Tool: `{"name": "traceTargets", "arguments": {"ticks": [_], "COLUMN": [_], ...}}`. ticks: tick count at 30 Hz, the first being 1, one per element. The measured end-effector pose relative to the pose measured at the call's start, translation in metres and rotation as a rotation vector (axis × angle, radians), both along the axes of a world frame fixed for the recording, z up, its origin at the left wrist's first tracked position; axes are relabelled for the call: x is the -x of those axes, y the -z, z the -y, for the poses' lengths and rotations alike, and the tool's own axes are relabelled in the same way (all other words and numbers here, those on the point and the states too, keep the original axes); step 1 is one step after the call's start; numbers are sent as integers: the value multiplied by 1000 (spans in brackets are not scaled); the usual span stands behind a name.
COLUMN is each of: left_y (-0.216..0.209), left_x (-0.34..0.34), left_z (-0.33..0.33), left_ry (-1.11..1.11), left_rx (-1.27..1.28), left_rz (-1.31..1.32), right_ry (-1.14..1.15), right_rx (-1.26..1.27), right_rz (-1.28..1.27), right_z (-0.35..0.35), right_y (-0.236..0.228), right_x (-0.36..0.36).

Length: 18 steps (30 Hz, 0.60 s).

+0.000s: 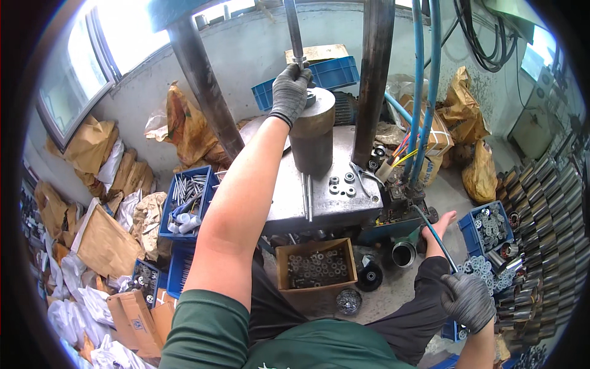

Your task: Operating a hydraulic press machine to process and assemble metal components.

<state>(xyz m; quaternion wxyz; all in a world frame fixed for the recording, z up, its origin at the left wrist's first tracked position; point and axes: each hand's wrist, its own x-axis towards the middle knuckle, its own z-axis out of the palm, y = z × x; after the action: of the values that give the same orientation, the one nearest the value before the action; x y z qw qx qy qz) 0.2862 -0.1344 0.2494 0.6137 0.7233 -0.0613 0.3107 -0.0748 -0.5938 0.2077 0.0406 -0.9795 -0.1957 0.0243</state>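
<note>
Gloved left hand (291,92) at upright rod (294,29), right hand (469,301) gripping lever (437,238)

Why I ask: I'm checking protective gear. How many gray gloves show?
2: one on the left hand, by the upright rod; one on the right hand, at the lever. Others may be hidden.

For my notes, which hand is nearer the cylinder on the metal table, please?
Left: the left hand is by the top of the cylinder; the right hand grips a rod, lower and farther right.
</note>
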Motion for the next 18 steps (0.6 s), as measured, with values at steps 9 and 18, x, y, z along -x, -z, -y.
{"name": "traceTargets", "arguments": {"ticks": [9,18], "left_y": [-3,0], "left_x": [3,-3], "left_z": [0,-4], "left_ry": [-17,-23], "left_rx": [-55,-60], "left_rz": [-4,2], "right_ry": [55,78], "right_rx": [-142,-179], "right_rz": [61,54], "right_z": [0,-3], "right_y": [11,9], "right_x": [5,4]}}
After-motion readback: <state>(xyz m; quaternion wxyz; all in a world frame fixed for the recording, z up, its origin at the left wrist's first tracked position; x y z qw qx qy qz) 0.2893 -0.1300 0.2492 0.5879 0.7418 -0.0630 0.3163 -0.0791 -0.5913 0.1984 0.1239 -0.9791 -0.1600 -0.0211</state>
